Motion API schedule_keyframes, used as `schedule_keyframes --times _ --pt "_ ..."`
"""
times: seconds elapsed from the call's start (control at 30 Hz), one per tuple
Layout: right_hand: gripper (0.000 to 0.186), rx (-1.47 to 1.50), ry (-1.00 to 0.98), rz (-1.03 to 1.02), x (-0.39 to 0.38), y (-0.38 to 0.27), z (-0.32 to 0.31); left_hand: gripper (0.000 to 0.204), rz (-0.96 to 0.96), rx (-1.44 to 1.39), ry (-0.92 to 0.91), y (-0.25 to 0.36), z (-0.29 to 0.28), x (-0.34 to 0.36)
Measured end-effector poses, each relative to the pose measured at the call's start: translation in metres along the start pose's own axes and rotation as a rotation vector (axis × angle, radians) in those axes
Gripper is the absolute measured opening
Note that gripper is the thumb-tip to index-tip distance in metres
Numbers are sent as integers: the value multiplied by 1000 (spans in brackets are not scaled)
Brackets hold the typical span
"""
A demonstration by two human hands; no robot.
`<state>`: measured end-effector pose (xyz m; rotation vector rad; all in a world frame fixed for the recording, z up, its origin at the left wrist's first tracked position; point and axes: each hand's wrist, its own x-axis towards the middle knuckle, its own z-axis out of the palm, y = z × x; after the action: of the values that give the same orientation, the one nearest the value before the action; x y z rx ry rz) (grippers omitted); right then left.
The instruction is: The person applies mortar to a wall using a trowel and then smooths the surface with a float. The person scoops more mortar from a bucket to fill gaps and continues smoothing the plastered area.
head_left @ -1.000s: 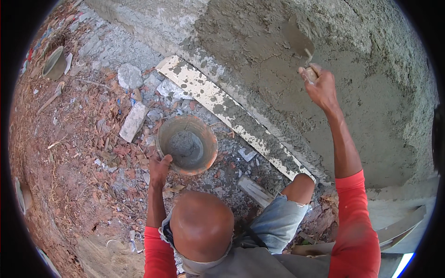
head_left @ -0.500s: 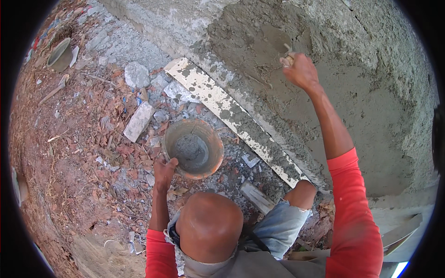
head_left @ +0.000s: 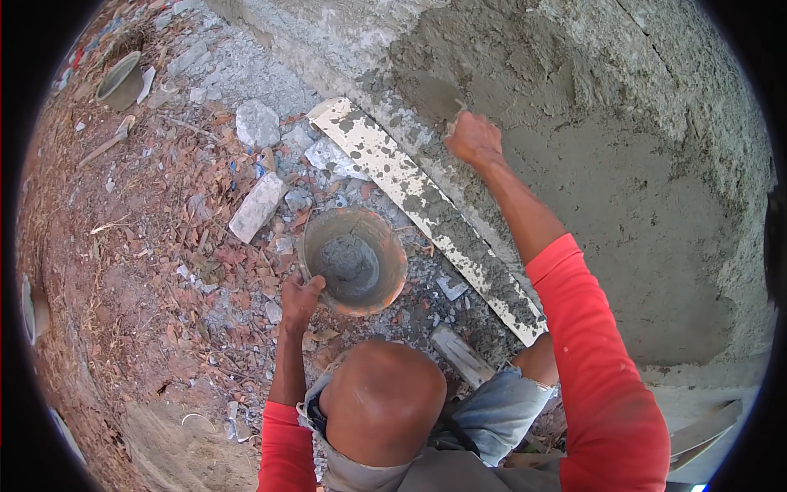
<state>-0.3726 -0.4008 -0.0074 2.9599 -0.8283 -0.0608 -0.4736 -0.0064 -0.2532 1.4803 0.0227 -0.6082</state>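
Observation:
My left hand (head_left: 301,302) grips the near left rim of an orange-edged bucket (head_left: 396,292), thumb over the lip. Wet grey mortar (head_left: 348,261) lies in the bottom of the bucket. Up on the wall, my right hand (head_left: 475,138) is closed round the handle of a trowel (head_left: 437,95). Its blade, coated grey, rests against the fresh mortar and is hard to tell from it. Damp mortar covers a broad patch of the rough wall (head_left: 623,221). Along the wall's foot lies a long white board (head_left: 379,156), spattered with mortar.
Rubble and brick chips cover the ground, with a pale block (head_left: 258,207) and a stone (head_left: 257,123) left of the board. A second bucket (head_left: 120,82) lies tilted at the far left. Beside my bent knee is a short wooden piece (head_left: 459,354).
My right hand has moved left and slightly down along the wall with the trowel, towards the board. My left hand keeps its hold on the bucket; the whole view has shifted slightly.

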Motion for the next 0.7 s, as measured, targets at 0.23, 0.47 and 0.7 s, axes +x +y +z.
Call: schedule_keyframes --times 0.23,0.47,0.7 --pt "39 245 295 83 -22 51 -76 31 -45 4 -8 -8 -9 7" --pt "39 555 185 169 -135 97 -105 26 -162 142 36 -9 -15 9" --pt "43 849 -461 -162 -199 38 59 28 -95 45 -2 30 9 -2"
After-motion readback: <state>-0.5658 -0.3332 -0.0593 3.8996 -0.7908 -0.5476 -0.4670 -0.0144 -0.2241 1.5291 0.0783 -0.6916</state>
